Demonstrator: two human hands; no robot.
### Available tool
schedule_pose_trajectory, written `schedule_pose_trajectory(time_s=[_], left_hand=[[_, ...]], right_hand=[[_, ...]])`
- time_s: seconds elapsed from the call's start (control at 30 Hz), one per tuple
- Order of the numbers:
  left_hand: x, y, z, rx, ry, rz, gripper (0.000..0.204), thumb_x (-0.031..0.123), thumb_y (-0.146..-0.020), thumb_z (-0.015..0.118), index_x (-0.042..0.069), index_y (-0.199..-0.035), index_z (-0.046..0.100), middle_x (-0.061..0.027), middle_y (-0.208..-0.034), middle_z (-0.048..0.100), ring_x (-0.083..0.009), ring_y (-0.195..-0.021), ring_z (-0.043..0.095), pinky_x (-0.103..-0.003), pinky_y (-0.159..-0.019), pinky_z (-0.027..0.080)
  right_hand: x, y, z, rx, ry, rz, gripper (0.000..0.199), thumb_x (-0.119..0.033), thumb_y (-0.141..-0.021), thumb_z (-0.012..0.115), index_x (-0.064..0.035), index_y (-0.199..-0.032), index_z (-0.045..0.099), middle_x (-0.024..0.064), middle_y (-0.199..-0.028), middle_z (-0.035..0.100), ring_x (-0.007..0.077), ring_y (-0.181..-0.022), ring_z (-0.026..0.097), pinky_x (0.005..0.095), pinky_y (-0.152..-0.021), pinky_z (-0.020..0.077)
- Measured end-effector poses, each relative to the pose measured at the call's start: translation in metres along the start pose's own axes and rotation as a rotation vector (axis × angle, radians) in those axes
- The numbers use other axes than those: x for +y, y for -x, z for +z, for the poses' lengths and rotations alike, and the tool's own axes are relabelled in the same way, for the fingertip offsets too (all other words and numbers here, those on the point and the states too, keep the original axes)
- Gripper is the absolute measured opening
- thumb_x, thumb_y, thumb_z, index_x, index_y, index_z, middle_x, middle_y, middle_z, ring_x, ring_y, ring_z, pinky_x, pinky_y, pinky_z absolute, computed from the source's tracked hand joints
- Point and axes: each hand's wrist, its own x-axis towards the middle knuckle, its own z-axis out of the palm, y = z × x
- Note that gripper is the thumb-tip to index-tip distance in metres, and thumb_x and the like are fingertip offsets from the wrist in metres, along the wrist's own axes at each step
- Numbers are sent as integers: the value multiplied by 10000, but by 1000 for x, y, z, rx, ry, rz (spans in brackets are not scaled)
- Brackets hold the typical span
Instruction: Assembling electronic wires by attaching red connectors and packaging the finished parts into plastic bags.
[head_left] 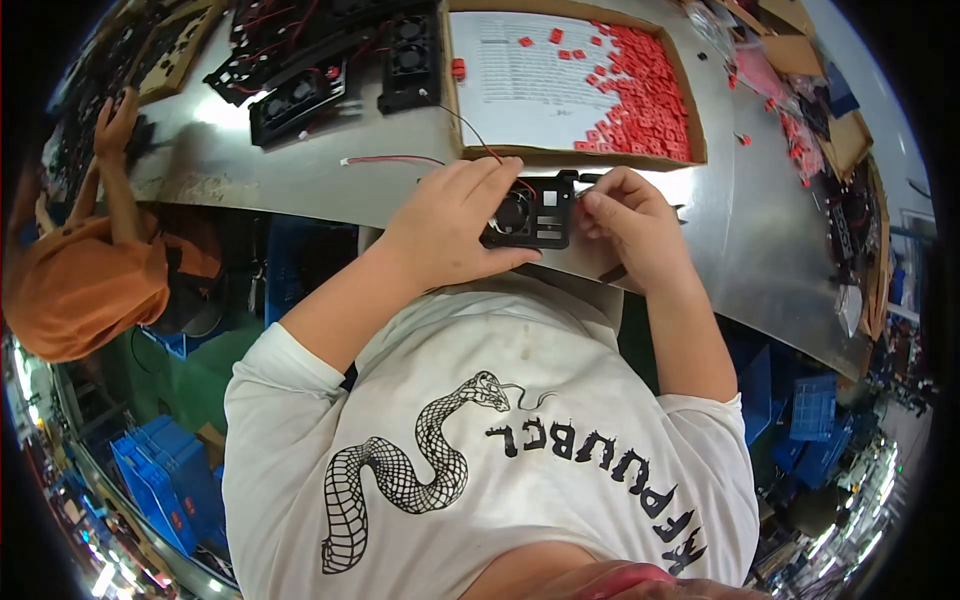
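The black fan frame [553,228] sat at the near edge of the metal surface [335,195], close against the person's body, seemingly so both hands could work without stretching. The left hand [450,220] was grasping it, fingers over the top and thumb along the lower edge, which I took as bracing it while leaving its right end exposed. There the right hand [635,215] had its thumb and fingers bunched closely; I couldn't tell what, if anything, was between them. The cable [392,158] trailed out on the left, away from that busy end. Just beyond the frame, a shallow cardboard box [640,160] held loose red pieces [648,95], heaped to its right, probably for easy reach. More fan units [297,107] lay farther off to the left, apparently kept clear of the working spot.
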Motion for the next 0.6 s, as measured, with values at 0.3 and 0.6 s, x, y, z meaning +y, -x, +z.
schedule_pose_trajectory(time_s=[0.3, 0.6], left_hand=[[10, -8, -5, 18, 81, 61, 847, 451, -627, 878, -24, -1261, 579, -159, -1136, 636, -334, -1012, 631, -416, -866, 512], [15, -10, -11, -18, 86, -4, 849, 481, -636, 871, -6, -1269, 582, -153, -1158, 634, -332, -1038, 622, -429, -904, 492]], right_hand=[[25, 8, -4, -140, -302, 1, 125, -29, -950, 621, -65, -1061, 577, 31, -987, 660, 110, -839, 644, 247, -723, 528], [29, 13, 14, -53, -91, -237, 256, 59, -834, 643, -4, -1065, 553, 82, -982, 632, 141, -895, 620, 278, -720, 522]])
